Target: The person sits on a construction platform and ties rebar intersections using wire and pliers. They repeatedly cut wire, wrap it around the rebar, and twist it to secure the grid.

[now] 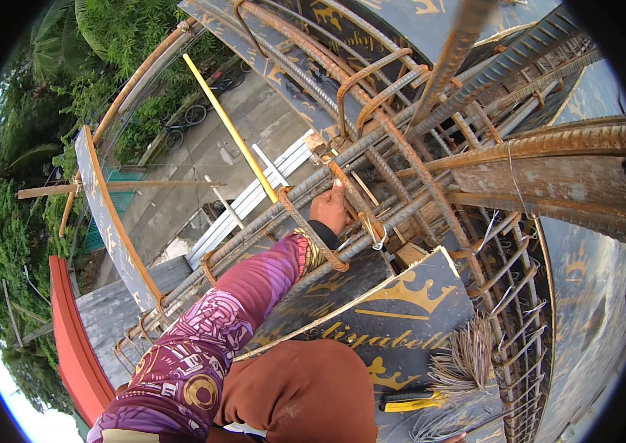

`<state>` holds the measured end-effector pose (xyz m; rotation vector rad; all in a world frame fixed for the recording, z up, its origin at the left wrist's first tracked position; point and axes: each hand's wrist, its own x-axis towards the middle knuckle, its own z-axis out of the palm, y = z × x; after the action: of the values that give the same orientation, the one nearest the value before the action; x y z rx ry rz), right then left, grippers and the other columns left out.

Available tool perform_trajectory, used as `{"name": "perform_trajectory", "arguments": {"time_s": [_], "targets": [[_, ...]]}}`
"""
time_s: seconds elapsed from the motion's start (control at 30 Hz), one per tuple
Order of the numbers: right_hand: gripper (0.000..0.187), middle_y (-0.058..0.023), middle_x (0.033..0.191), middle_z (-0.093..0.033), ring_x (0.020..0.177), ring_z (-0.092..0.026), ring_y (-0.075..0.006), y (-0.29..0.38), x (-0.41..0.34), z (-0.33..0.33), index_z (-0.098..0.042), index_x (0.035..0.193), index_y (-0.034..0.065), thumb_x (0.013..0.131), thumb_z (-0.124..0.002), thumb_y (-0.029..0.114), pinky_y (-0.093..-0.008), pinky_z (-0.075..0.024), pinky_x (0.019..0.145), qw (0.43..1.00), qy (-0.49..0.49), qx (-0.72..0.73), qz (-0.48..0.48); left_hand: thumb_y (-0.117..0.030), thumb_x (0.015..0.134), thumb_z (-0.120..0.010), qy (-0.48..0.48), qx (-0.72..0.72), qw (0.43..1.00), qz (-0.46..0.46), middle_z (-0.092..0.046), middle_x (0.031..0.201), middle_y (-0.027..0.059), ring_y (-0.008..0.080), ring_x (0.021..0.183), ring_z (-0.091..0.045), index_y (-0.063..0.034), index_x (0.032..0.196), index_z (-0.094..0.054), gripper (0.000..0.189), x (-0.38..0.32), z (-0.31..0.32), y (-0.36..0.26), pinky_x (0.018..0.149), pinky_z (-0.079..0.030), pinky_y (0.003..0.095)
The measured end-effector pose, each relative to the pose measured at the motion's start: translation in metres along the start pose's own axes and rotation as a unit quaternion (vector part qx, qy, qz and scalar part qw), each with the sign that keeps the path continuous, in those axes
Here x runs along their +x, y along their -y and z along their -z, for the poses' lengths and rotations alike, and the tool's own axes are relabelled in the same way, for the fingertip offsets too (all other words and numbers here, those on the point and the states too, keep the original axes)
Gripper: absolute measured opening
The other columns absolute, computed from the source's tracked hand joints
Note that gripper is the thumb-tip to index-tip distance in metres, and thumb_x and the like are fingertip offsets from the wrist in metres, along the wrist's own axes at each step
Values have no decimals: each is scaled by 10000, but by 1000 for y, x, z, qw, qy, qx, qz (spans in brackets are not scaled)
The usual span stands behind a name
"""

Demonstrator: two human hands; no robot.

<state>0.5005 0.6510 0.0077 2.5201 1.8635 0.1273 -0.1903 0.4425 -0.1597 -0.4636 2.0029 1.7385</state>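
My left hand point(328, 211) reaches into a rebar beam cage, its thumb along a rusty stirrup point(350, 188) and its fingers curled about it; the fingertips are hidden. A loop of tie wire point(379, 241) hangs from the stirrup's lower end. Ribbed long bars point(257, 217) run on both sides of my wrist, and another stirrup point(313, 228) crosses over it. Only a sliver of my right hand point(455, 438) shows at the bottom edge. Close above it lie yellow-and-black pliers point(412, 401) and a bundle of cut tie wire point(465, 354) on a printed plywood panel point(401, 315).
Thick upright rebars point(451, 61) rise at the upper right, near a timber board point(540, 177). A narrow rebar cage point(518, 321) runs down the right side. A yellow pole point(229, 127) leans at the left. Concrete ground point(169, 188) lies far below, with bicycles point(185, 124).
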Motion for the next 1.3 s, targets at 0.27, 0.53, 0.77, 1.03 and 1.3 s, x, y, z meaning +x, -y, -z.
{"name": "perform_trajectory", "arguments": {"time_s": [0.27,0.53,0.77,1.03,1.3], "targets": [[483,-230,1124,-682,1067,-641,-347,-25,7,-11,-635,1176,-26,963,-617,407,-410,-517,944,999,14,35,10,-347,1025,-434,-42,197,976,-87,-603,601,247,426,554,-602,59,712,-636,551,-1,-7,-21,611,-483,491],[493,-232,1084,-687,1008,-647,-376,-14,0,-11,-646,1138,-22,963,-606,437,-437,-525,912,999,-27,36,9,-437,1025,-472,33,62,997,37,-596,635,147,296,570,-614,25,803,-624,534,16,-1,-10,600,-516,407],[463,-201,906,-698,814,-668,-346,8,-13,-5,-689,943,23,950,-609,479,-447,-552,702,991,-94,-10,94,-319,1026,-496,297,363,869,-159,-678,919,156,311,821,-671,8,1050,-662,366,-22,69,-34,777,-548,397],[592,-191,828,-691,659,-654,-353,20,-19,3,-675,841,48,935,-532,615,-475,-520,554,971,-178,-83,137,-210,973,-472,190,396,886,-147,-680,1041,251,435,1023,-622,6,1122,-667,327,-149,137,-83,921,-476,489],[583,-195,922,-665,759,-635,-358,25,-23,-7,-654,924,44,943,-518,611,-471,-505,629,954,-205,-84,201,-224,942,-616,124,252,920,-274,-670,1009,194,357,952,-650,45,1091,-653,309,-398,263,-99,859,-519,413]]}}
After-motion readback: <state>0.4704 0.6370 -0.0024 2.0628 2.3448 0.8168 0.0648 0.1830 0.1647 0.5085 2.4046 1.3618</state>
